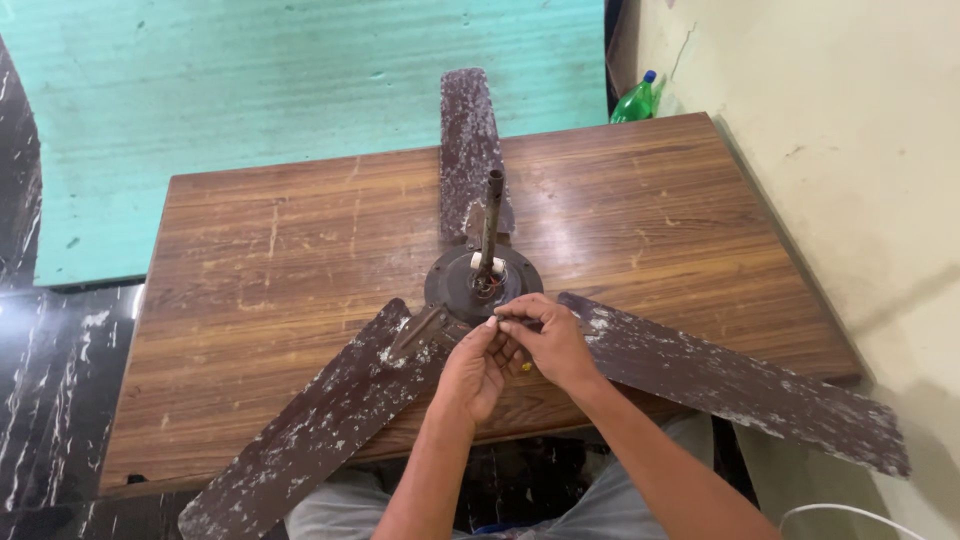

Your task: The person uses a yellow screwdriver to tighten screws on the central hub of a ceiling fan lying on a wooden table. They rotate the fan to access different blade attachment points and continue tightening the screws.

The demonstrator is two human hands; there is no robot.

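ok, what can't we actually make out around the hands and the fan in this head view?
- What the left hand and right hand pinch: too small, covered by fingers.
- The yellow bit under the right hand: mostly hidden by the palm.
- Wiring at the motor hub: too small to trace.
- Near edge of the wooden table: covered by fan blades and forearms.
- Green bottle: lower part hidden behind the table.

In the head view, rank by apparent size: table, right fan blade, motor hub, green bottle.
1. Table
2. Right fan blade, though it lies nearer the camera than the rest
3. Motor hub
4. Green bottle, farthest away and partly hidden, so its look understates it
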